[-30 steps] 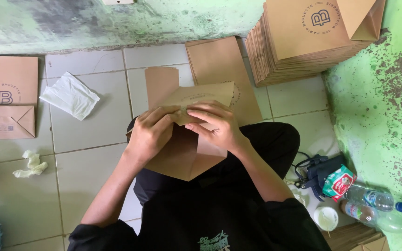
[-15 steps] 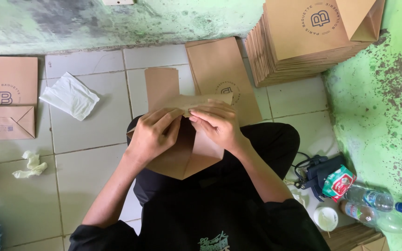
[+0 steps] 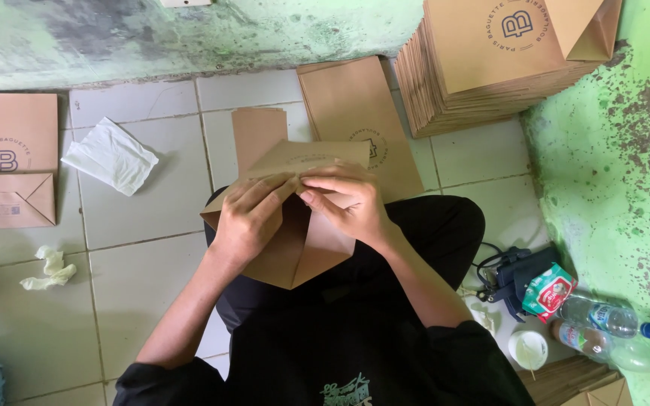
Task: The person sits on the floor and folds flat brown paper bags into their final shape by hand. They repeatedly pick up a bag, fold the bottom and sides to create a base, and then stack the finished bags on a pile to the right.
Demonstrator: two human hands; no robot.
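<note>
I hold a brown paper bag (image 3: 295, 248) over my lap, its bottom folded into flaps. My left hand (image 3: 248, 218) presses on the left flap, fingers pointing up and to the right. My right hand (image 3: 346, 201) pinches the top flap down at the bag's middle, fingertips meeting those of the left hand. Two flat brown bags (image 3: 355, 113) lie on the tiles just beyond the held one.
A tall stack of flat brown bags (image 3: 483, 68) stands at the back right against the green wall (image 3: 618, 173). More bags (image 3: 7, 158) lie at the left, beside white crumpled paper (image 3: 110, 156). Two plastic bottles (image 3: 603, 331), a packet and a dark pouch sit at my right.
The bag's upper flap has been folded down toward its middle. Both hands have drawn together, fingertips now meeting on the fold.
</note>
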